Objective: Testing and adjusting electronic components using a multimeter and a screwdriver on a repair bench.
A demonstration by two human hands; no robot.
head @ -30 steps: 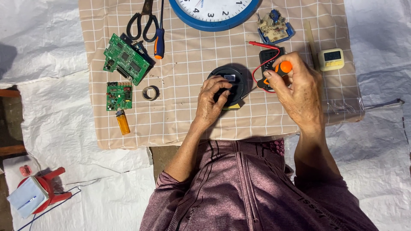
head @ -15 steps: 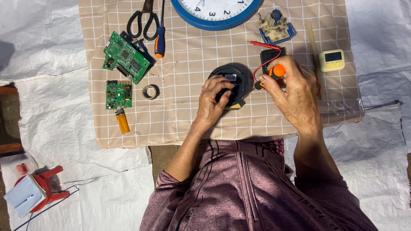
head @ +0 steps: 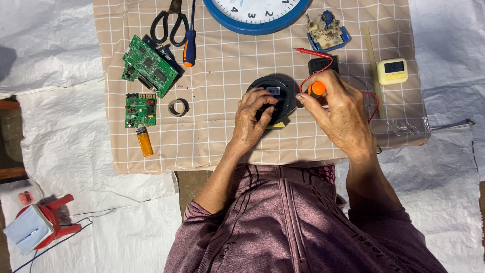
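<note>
Left hand lies pressed, fingers spread, on the round black device at counter centre, while the right hand, pinched around an orange-handled tool, sits just beside its right edge.

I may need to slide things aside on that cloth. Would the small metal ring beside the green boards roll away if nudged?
The metal ring lies flat on the checked cloth, so a nudge would probably slide it rather than roll it. Tipped onto its edge, it could well roll. It looks small and thin, so likely light and stiff.
</note>
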